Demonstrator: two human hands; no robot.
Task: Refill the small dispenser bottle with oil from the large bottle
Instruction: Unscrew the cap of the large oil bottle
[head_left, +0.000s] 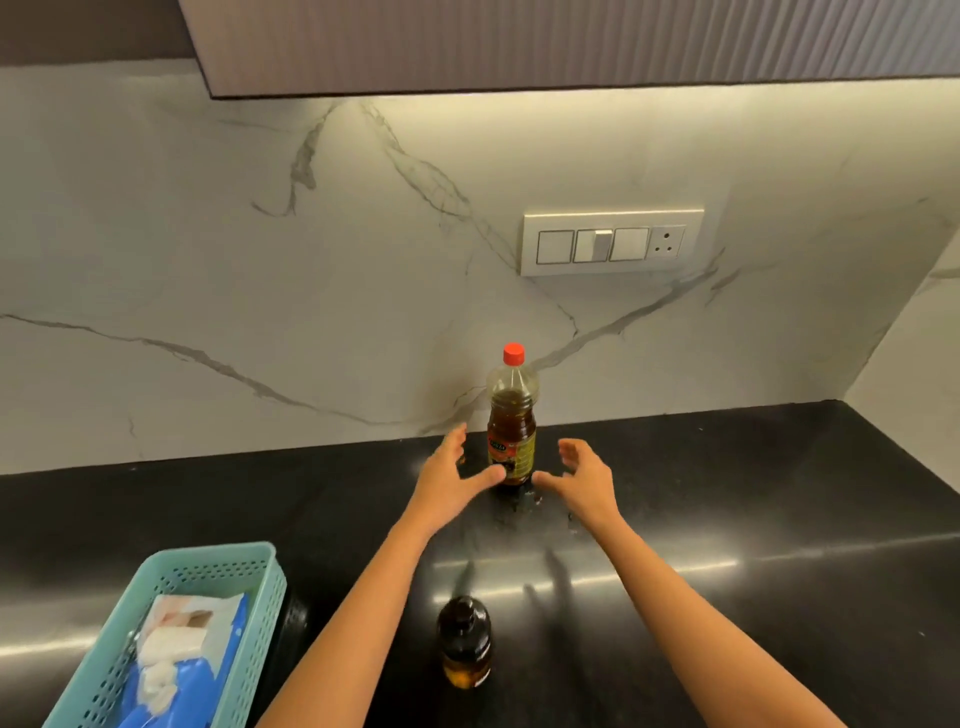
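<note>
Both hands, left and right, flank the upright large bottle, fingers spread, gripping nothing.

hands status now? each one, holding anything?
Left hand: open, fingers spread, beside the large bottle; thumb near its base, no grip.
Right hand: open, fingers spread, on the bottle's other side, holding nothing.
</note>
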